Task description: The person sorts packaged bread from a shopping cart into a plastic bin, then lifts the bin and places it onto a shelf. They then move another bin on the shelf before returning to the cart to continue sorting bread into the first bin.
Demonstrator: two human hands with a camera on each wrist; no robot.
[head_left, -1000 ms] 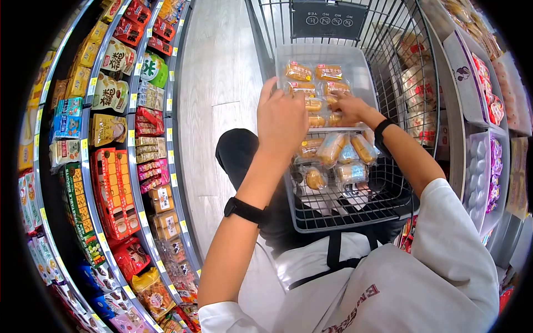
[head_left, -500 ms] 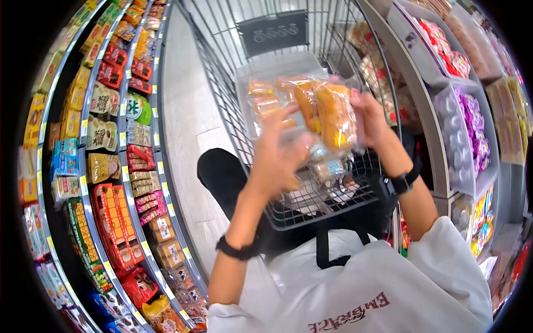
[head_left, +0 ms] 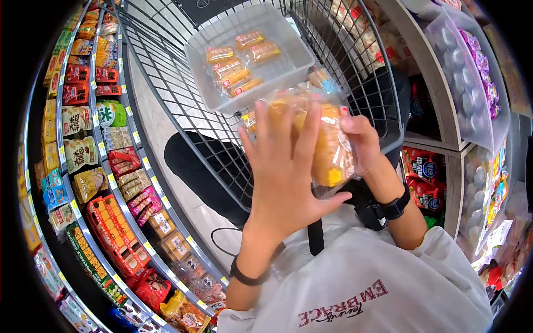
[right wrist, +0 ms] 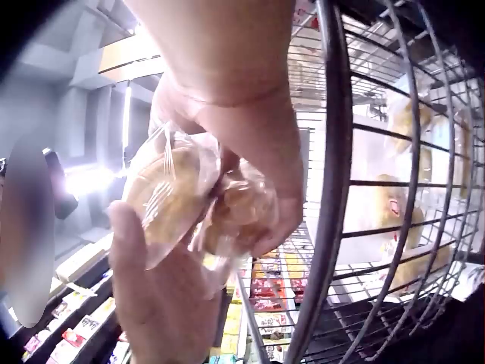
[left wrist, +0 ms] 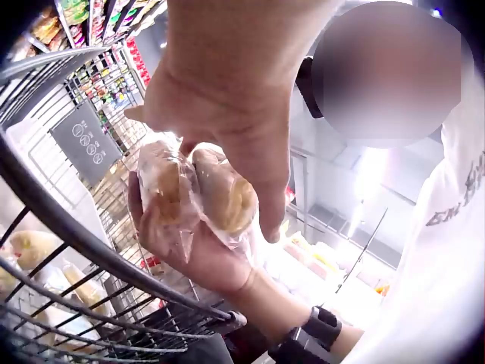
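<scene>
Clear-wrapped bread rolls (head_left: 333,147), at least two side by side, are held up in front of the chest. My right hand (head_left: 363,141) grips them from the right, its thumb along the wrapper and its fingers hidden beneath. My left hand (head_left: 284,172) lies over their left part in the head view, fingers straight and spread, thumb pointing right. In the left wrist view, two wrapped rolls (left wrist: 227,193) sit between both hands. Beyond them, a translucent bin (head_left: 280,36) in the shopping cart holds several similar packs (head_left: 219,54).
The cart's wire side (head_left: 166,94) stands just left of and beyond the hands. Snack shelves (head_left: 91,127) line the left. At right are a wooden shelf unit (head_left: 438,144), a clear bin of purple packs (head_left: 461,77) and red bags (head_left: 425,177) low down.
The hands have left the bin with wrapped rolls and come nearer the chest. The left hand has moved over the held rolls, and fewer packs lie in the bin. The view has shifted too.
</scene>
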